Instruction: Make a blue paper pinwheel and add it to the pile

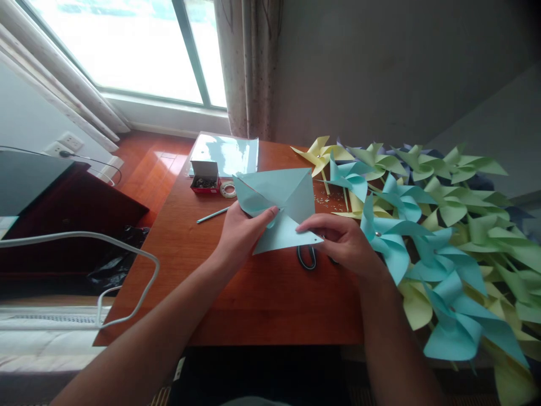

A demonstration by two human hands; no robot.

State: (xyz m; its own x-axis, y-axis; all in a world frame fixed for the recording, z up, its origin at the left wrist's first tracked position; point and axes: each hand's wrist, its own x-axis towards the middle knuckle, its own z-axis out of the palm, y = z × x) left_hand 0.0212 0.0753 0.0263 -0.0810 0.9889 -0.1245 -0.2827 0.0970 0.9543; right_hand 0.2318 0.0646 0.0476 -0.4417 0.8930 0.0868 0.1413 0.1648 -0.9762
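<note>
Paper square [279, 211], light blue, is held just above the table [236, 293]: left hand [240, 234] pinches its left flap, right hand [344, 242] its lower corner. Judgement: curl flaps gently, avoid creasing, keep centre aligned.

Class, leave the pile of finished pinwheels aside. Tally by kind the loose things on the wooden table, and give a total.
Cut blue sheet, held in both hands: 1
Stack of blue paper: 1
Small box: 1
Tape roll: 1
Stick: 1
Scissors, partly hidden: 1
Total: 6
</note>
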